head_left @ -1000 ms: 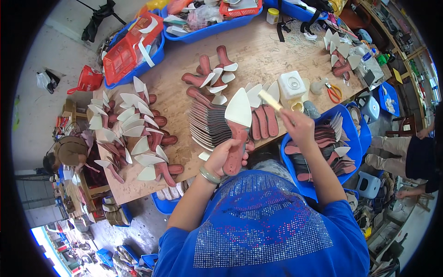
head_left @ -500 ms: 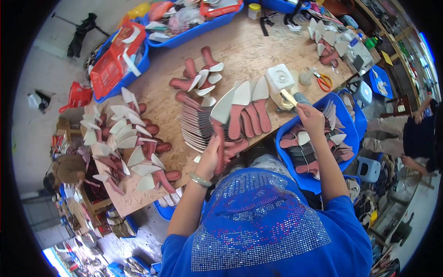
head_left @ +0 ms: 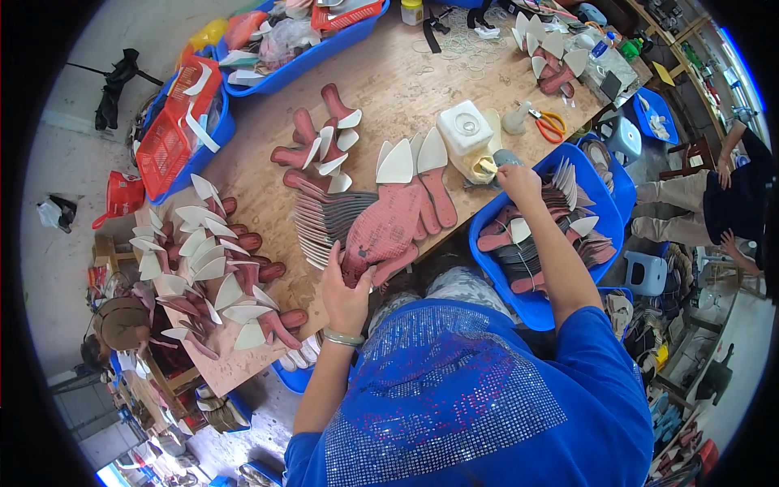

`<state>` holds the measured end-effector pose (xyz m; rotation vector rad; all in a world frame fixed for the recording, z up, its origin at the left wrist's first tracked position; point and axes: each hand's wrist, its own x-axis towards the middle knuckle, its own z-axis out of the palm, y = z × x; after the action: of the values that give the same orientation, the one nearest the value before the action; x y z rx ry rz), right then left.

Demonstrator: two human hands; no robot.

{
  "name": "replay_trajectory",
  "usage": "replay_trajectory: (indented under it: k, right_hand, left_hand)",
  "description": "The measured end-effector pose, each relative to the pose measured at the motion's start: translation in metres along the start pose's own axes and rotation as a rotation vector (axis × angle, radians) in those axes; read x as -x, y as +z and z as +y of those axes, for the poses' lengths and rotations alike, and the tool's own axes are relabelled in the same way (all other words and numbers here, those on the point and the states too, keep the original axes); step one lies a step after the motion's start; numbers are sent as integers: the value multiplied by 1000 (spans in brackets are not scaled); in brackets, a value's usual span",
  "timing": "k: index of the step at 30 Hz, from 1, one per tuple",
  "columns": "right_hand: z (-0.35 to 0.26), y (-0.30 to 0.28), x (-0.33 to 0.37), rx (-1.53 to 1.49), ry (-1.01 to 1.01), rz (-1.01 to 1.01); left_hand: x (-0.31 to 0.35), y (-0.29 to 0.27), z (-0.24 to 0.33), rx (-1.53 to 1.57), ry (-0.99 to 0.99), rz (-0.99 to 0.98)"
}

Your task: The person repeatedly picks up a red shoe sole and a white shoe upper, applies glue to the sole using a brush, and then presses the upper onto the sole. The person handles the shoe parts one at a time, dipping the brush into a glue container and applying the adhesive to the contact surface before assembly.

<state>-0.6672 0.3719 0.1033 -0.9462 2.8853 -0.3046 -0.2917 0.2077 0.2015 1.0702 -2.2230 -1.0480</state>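
Note:
Near the table's front edge, my left hand [head_left: 347, 299] grips a reddish-brown shoe insole [head_left: 385, 226] by its narrow heel end, its broad patterned face turned up. Off to the right, my right hand [head_left: 519, 183] is closed around a brush [head_left: 487, 165], whose bristle end is hidden at the mouth of a cut white plastic jug [head_left: 466, 130]. Several insoles with white toe pieces [head_left: 435, 156] lie just beyond the held one. Beside my left hand is a fanned row of dark, pale-edged insoles [head_left: 320, 217].
More white-tipped insoles cover the table's left end [head_left: 219, 252]. A blue tub [head_left: 479, 243] of bundled insoles stands against the front edge at right. Orange-handled pliers [head_left: 550, 127] and a small bottle [head_left: 515, 118] lie beyond the jug. Another person [head_left: 734, 195] is at far right.
The held insole has turned from upright, white toe showing, to lying with its broad reddish face up. My right hand has brought the brush down into the jug's mouth. The whole view has shifted.

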Motion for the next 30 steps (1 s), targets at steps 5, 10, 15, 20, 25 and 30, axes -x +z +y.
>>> replay_trajectory:
  k: [5, 10, 15, 20, 25, 30]
  right_hand:
    - [4, 11, -10, 63, -24, -60]
    - [1, 0, 1, 7, -33, 11]
    - [4, 10, -3, 22, -41, 11]
    - [2, 14, -4, 6, -62, 47]
    - [5, 3, 14, 32, -83, 73]
    - [18, 0, 51, -13, -93, 86]
  left_hand:
    - [4, -1, 10, -212, 92, 32]
    - [4, 5, 13, -180, 42, 6]
    - [-5, 14, 9, -246, 201, 45]
    - [-12, 17, 13, -262, 195, 12]
    - [-16, 23, 9, -229, 160, 37]
    - [-21, 24, 13, -220, 179, 79]
